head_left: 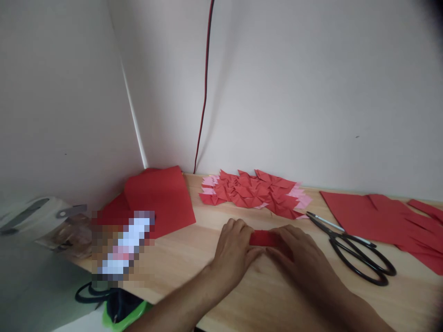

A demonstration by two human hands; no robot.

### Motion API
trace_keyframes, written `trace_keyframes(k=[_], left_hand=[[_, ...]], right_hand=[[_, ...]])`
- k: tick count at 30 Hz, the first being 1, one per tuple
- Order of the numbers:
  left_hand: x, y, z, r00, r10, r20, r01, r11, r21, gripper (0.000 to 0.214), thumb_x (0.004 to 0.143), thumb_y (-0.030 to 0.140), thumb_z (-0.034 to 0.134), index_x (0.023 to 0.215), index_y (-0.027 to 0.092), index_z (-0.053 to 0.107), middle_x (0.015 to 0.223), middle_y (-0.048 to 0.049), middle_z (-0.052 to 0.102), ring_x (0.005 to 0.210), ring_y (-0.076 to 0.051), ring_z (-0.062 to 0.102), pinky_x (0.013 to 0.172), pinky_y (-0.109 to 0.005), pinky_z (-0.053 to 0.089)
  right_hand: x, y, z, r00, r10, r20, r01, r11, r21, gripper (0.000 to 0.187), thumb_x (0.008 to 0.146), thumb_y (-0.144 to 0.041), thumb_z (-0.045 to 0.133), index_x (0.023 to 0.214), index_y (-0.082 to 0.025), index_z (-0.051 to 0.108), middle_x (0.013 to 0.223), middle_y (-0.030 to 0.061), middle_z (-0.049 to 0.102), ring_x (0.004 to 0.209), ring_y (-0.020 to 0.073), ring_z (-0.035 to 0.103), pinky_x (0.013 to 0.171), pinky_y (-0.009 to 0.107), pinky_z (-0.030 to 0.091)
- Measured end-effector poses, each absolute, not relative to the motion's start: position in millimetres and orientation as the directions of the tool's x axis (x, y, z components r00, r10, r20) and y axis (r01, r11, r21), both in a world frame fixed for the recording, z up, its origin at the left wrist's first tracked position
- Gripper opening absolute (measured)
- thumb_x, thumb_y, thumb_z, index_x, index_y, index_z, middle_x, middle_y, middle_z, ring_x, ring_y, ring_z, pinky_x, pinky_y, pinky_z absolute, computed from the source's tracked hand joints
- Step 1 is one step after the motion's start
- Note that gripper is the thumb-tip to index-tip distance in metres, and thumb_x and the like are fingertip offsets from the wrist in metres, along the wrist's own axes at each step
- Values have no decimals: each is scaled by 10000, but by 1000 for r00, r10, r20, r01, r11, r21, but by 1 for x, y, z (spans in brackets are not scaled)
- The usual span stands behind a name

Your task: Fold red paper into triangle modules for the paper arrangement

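A small piece of red paper (261, 238) lies on the wooden table (194, 258), pressed between both hands. My left hand (232, 251) rests on its left end with fingers curled down onto it. From the right, my right hand (294, 251) covers the other end, fingers pressed on the paper. Most of the piece is hidden under the fingers.
Several folded red paper pieces (254, 193) lie in a heap behind the hands. Black scissors (356, 251) lie at the right, beside red sheets cut into strips (387, 216). A red sheet (155, 200) lies at the left, with a blurred object in front and a plastic bag (51, 226).
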State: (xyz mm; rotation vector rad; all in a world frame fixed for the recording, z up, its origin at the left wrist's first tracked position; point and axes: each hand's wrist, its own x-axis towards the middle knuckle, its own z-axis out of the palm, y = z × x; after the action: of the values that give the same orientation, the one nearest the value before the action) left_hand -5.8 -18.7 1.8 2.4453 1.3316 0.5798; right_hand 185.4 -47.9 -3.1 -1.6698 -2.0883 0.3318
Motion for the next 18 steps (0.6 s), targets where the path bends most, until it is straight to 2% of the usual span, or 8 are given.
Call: trace_keyframes(k=[3, 10, 18], left_hand=[[-3, -14, -5, 477, 854, 208, 719, -515, 467, 299, 775, 417, 690, 892, 170, 569, 950, -38, 550, 908, -215, 447, 802, -355, 395], [1, -19, -6, 471, 850, 236, 710, -523, 472, 219, 776, 298, 698, 855, 171, 538, 937, -30, 561, 905, -212, 444, 777, -349, 372], [4, -20, -4, 486, 834, 262, 661, -547, 514, 129, 804, 173, 639, 817, 184, 511, 884, 7, 609, 883, -189, 456, 764, -329, 345]], right_hand=[[182, -45, -3, -154, 970, 189, 866, 225, -446, 189, 862, -349, 565, 969, -199, 606, 986, 88, 636, 927, 258, 566, 829, 429, 408], [177, -43, 3, -143, 980, 137, 845, 193, -498, 126, 864, -302, 530, 877, -195, 596, 889, 69, 649, 826, 234, 581, 761, 392, 413], [178, -43, 3, -137, 981, 138, 812, 191, -552, 181, 848, -291, 536, 991, -204, 603, 1018, 83, 656, 950, 251, 578, 842, 417, 414]])
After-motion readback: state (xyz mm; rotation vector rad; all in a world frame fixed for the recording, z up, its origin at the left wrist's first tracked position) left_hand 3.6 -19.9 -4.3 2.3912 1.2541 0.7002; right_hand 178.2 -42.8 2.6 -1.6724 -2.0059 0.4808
